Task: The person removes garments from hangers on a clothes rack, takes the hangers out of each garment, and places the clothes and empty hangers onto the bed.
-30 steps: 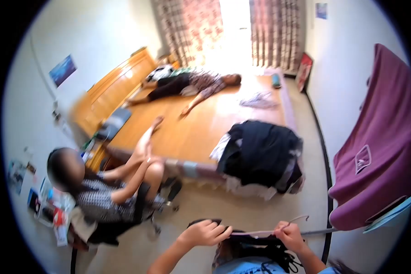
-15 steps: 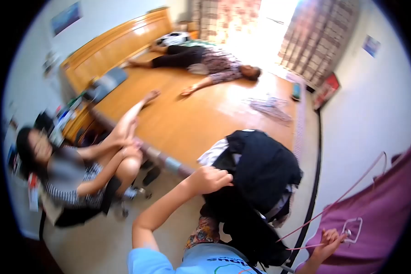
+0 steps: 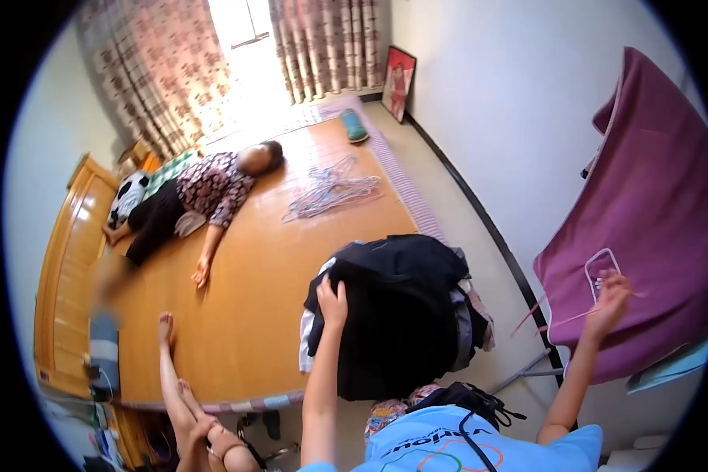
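Note:
My left hand is closed at the upper left edge of a black garment, its fingers gripping the fabric. The garment lies over a pile of dark and white clothes at the bed's near corner. My right hand is raised on the right, closed around a thin pink clothes hanger, which is blurred and seen nearly edge-on. Behind that hand stands a purple cloth-covered board with a white wire loop on its face.
On the wooden bed lie several wire hangers and a teal cylindrical object. One person lies across the far side; another person's legs rest at the near left edge. A framed picture leans on the wall.
My view has swung right. My right hand has lifted with the pink hanger beside the purple board. My left hand remains at the black garment, which now spreads more broadly before me.

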Tool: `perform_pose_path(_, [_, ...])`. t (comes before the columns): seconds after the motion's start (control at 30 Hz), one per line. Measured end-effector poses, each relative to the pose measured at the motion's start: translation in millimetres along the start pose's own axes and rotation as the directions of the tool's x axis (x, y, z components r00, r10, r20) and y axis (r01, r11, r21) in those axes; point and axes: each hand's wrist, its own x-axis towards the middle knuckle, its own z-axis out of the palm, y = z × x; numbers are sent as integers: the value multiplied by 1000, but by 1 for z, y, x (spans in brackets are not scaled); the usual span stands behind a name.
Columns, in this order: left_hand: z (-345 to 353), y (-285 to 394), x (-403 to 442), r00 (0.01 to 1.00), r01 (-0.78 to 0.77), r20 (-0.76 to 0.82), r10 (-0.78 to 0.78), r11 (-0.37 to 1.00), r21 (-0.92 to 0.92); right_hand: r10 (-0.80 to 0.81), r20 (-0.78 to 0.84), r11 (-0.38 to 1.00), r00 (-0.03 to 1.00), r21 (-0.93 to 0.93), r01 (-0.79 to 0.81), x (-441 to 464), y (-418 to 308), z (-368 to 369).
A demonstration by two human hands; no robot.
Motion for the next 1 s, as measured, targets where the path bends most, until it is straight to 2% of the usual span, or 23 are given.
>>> perform_pose_path(0.07, [10,-10,-30,941,136,313,-127,991,-6,5,222,910,975,-406,88,-13,29,31])
perform_pose_path(0.17, [25,-45,-97,883,247,439,-169,960,-129,103,567,866,818,-455,207,-22,114,74])
perform_pose_path(0.2, [23,-57,-121,825,333,504,-254,940,-70,238,576,911,782,-411,26,-29,165,85])
perform_pose_path(0.23, [16,-60,-144,790,405,506,-345,914,-10,225,691,881,687,-445,159,-28,196,110])
perform_pose_path(0.3, [3,-82,-199,693,531,485,-533,833,156,250,829,909,500,-379,174,-29,235,176])
perform_pose_path(0.33, [-6,-91,-230,615,643,434,-658,737,207,83,924,923,373,-213,322,-28,271,210])
perform_pose_path(0.37, [-20,-88,-250,509,703,403,-761,637,315,-18,936,945,352,-100,313,-30,293,253])
perform_pose_path(0.4, [-35,-71,-257,414,753,319,-853,517,407,-200,944,878,261,55,476,-31,324,295])
perform_pose_path(0.43, [-44,-76,-278,403,773,266,-876,481,413,-370,917,763,148,208,612,-36,360,340])
perform_pose_path(0.47, [-51,-75,-282,387,793,233,-892,451,409,-381,924,716,23,279,640,-42,416,380])
perform_pose_path(0.5, [-57,-70,-289,355,884,176,-918,391,257,266,959,788,93,-272,552,-57,482,417])
perform_pose_path(0.57, [-67,-62,-301,335,940,121,-934,340,28,650,713,733,263,-680,34,-53,473,472])
perform_pose_path(0.6, [-68,-63,-299,361,933,107,-926,358,-44,660,699,739,277,-670,-71,-63,454,491])
perform_pose_path(0.67, [-67,-47,-283,506,860,37,-862,501,-95,509,813,860,283,-495,-124,-99,414,492])
perform_pose_path(0.7, [-64,-27,-269,482,871,-7,-876,480,-110,440,865,898,239,-417,-141,-129,393,481])
perform_pose_path(0.73, [-59,-10,-257,459,875,-69,-886,464,-135,154,949,986,275,-165,20,-180,419,460])
perform_pose_path(0.77, [-53,-7,-263,442,884,-59,-895,446,-138,113,977,993,182,-105,-51,-223,403,425])
perform_pose_path(0.8, [-48,0,-270,424,892,-49,-904,426,-148,40,997,999,62,-41,12,-261,383,387])
perform_pose_path(0.83, [-42,11,-281,449,893,-51,-892,449,-1,37,943,999,-331,-37,8,-282,369,353])
perform_pose_path(0.87, [-37,23,-282,465,879,-53,-884,454,144,34,910,998,-413,-12,57,-323,373,306])
perform_pose_path(0.9, [-36,41,-285,394,915,-16,-919,391,98,-52,827,986,-560,133,105,-350,359,265])
perform_pose_path(0.97, [-23,56,-321,322,946,-41,-946,319,63,38,769,969,-638,-183,-164,-408,360,168])
perform_pose_path(1.0, [-15,64,-344,294,955,-75,-953,290,56,58,645,966,-762,-228,-119,-408,314,137])
